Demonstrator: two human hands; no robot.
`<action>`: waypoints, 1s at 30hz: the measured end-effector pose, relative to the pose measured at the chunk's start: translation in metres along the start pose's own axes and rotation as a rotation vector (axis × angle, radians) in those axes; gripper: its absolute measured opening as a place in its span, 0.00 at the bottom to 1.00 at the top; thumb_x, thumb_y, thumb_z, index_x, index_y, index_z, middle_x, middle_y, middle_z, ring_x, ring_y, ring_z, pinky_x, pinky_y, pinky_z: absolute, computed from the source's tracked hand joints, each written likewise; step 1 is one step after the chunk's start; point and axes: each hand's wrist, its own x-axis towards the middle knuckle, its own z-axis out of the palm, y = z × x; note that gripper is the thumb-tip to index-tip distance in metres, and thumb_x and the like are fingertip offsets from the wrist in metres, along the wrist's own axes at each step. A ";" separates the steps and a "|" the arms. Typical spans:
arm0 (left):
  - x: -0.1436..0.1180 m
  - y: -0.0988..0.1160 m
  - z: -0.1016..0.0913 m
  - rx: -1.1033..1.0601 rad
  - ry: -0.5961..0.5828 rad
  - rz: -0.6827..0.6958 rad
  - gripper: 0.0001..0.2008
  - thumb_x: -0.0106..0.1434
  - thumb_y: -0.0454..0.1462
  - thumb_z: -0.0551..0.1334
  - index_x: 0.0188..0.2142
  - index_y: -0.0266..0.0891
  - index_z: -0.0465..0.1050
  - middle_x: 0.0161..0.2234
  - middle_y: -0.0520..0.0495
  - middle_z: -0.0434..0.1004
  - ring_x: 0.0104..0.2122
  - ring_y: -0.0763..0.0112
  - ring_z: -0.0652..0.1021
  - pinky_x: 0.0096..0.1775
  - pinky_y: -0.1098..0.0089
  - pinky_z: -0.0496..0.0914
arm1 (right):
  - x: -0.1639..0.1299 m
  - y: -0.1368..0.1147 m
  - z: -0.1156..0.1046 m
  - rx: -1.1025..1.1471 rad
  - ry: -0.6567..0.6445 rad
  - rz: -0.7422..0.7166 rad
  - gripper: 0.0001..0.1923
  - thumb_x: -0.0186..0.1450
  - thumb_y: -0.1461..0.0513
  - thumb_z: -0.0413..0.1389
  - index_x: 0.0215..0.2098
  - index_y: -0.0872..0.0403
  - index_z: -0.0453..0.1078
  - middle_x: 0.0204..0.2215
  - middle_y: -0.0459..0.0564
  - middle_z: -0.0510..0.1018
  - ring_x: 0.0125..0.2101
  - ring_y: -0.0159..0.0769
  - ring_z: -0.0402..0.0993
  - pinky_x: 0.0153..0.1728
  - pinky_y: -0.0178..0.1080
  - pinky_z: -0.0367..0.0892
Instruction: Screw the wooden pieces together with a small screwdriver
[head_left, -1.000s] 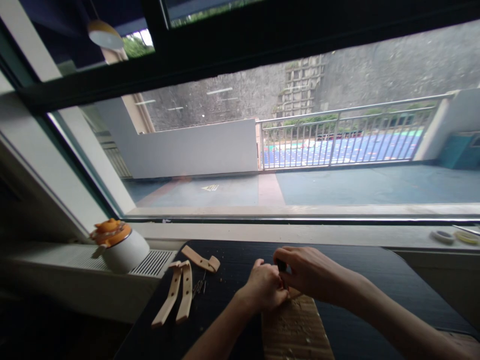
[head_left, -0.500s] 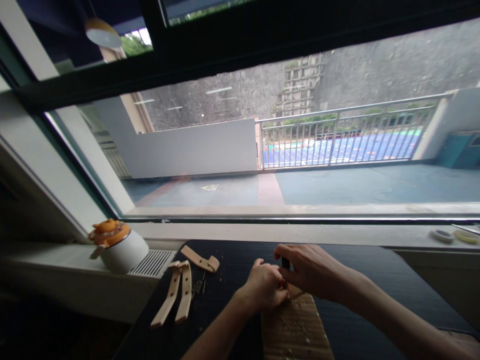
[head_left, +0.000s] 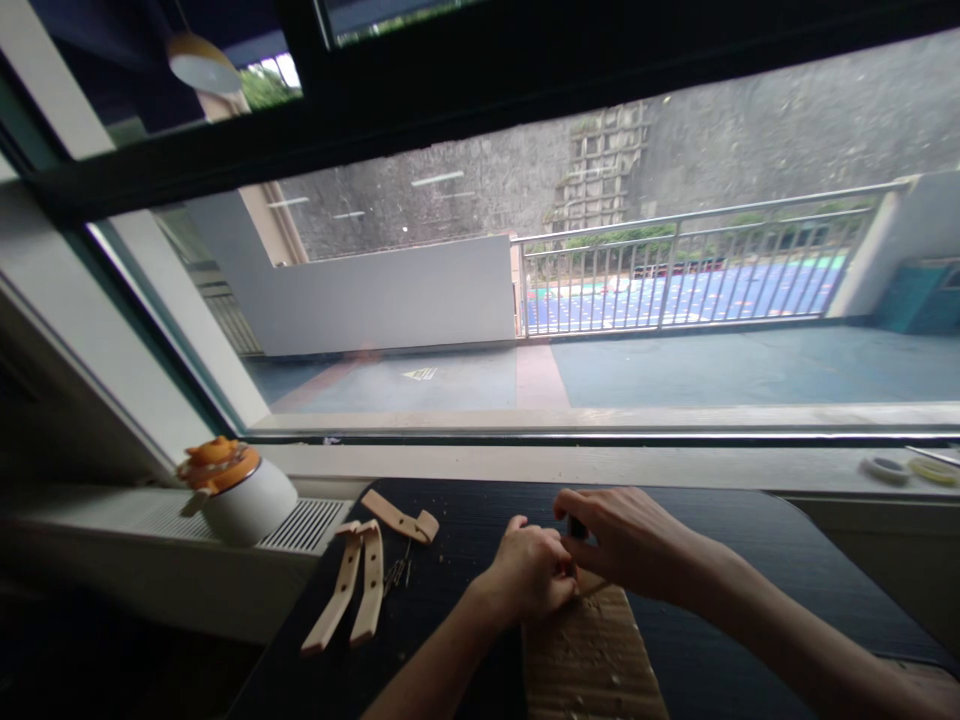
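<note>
My right hand (head_left: 619, 535) is closed around a small dark-handled tool (head_left: 576, 528), held upright; its lower end is hidden by my fingers. My left hand (head_left: 531, 570) is closed right beside it, its fingers bent around a pale wooden piece (head_left: 592, 582) on the board, most of which is covered. Under both hands lies a brown wooden board (head_left: 589, 655) strewn with small shavings. Left of my hands are two bent wooden pieces with holes (head_left: 367, 585) and a hooked wooden piece (head_left: 401, 520). Several thin metal bits or screws (head_left: 397, 572) lie near them.
All this rests on a black table (head_left: 465, 500) pushed against the window sill (head_left: 675, 465). A white pot with an orange lid (head_left: 247, 500) stands on the ledge at left. Two tape rolls (head_left: 886, 470) lie on the sill at right.
My right hand and the dark-handled tool have shifted very slightly to the right. My left hand and the wooden pieces stay in place.
</note>
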 end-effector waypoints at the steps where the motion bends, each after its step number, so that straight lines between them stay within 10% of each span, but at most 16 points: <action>1: 0.000 0.001 0.000 -0.002 0.005 0.001 0.05 0.57 0.39 0.61 0.30 0.44 0.77 0.36 0.52 0.81 0.41 0.63 0.77 0.55 0.54 0.57 | -0.001 -0.001 -0.002 0.002 -0.001 -0.012 0.05 0.63 0.61 0.55 0.37 0.52 0.70 0.28 0.47 0.80 0.26 0.35 0.73 0.24 0.37 0.46; 30: 0.000 0.001 0.002 0.050 -0.004 -0.024 0.07 0.58 0.40 0.60 0.29 0.42 0.76 0.32 0.50 0.82 0.39 0.61 0.78 0.55 0.51 0.59 | 0.005 -0.005 0.000 -0.026 -0.017 0.027 0.09 0.63 0.58 0.55 0.28 0.54 0.68 0.21 0.48 0.76 0.20 0.32 0.66 0.22 0.37 0.42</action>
